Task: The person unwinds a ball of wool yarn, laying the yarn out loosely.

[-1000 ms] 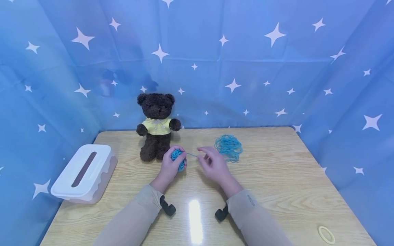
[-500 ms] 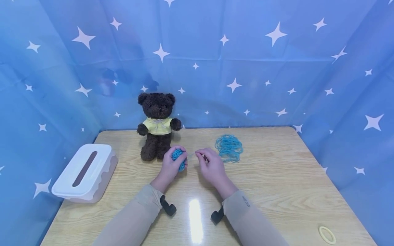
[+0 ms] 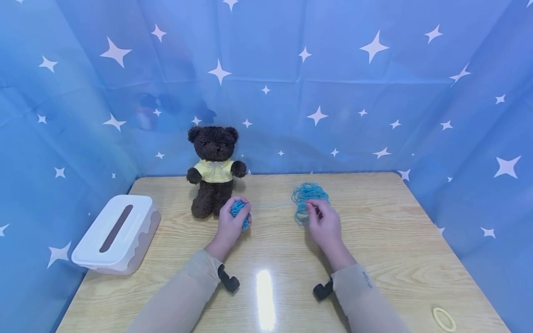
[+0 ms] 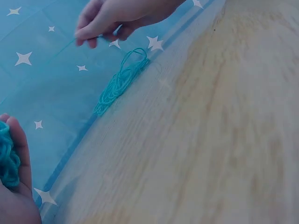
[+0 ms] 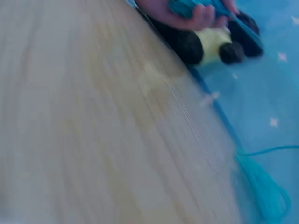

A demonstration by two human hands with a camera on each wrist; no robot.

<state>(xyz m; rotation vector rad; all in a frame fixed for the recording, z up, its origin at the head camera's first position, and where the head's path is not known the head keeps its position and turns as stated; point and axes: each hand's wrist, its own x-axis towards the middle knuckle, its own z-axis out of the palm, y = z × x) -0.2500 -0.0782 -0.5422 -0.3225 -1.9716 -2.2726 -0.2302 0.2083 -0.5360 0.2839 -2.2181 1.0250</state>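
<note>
My left hand (image 3: 231, 222) grips a bundle of blue yarn (image 3: 239, 212), its fingers curled round it; the left wrist view shows the same yarn (image 4: 8, 156) in the palm. To the right, my right hand (image 3: 326, 225) pinches a thin yarn strand between thumb and fingertips, as the left wrist view shows at the right hand (image 4: 126, 16). The strand stretches faintly between the two hands. Behind the right hand a loose heap of blue yarn (image 3: 307, 192) lies on the table, partly hidden by that hand.
A dark brown teddy bear (image 3: 214, 171) in a yellow hoodie stands behind the left hand. At the left is a white-lidded box (image 3: 112, 231) with a slot. A pale yellow ring (image 3: 443, 319) lies at the front right of the wooden table (image 3: 395, 259). A starry curtain (image 3: 266, 129) hangs behind.
My right hand closes its fingertips on the strand near the left hand, then moves right to the front of the yarn heap, drawing the strand out. The left hand stays nearly still.
</note>
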